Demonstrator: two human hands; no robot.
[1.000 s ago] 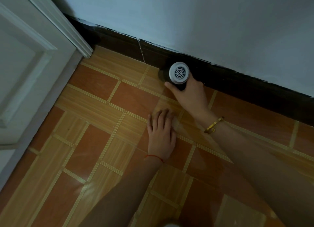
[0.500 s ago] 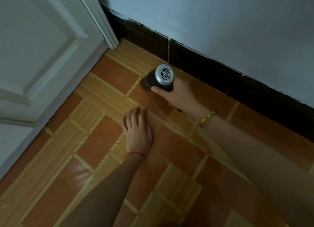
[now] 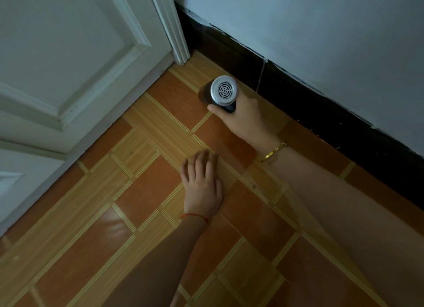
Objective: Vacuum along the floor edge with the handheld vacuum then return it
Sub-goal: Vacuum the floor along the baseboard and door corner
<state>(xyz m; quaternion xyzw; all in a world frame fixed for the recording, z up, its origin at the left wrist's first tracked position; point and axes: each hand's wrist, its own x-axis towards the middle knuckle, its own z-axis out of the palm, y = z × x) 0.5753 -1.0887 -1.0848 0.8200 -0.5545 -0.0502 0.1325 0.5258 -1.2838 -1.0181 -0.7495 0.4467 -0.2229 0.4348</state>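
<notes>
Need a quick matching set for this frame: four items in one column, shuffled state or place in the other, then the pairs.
Column 1
1. handheld vacuum
2. left hand
3. gold bracelet
4. door

Column 2
A. flat on the floor tiles, fingers straight
B. white, panelled, at the left of the view
C. held in the right hand close to the black skirting board
D. on the right wrist

Pairs: 1-C, 2-A, 3-D, 4-B
</notes>
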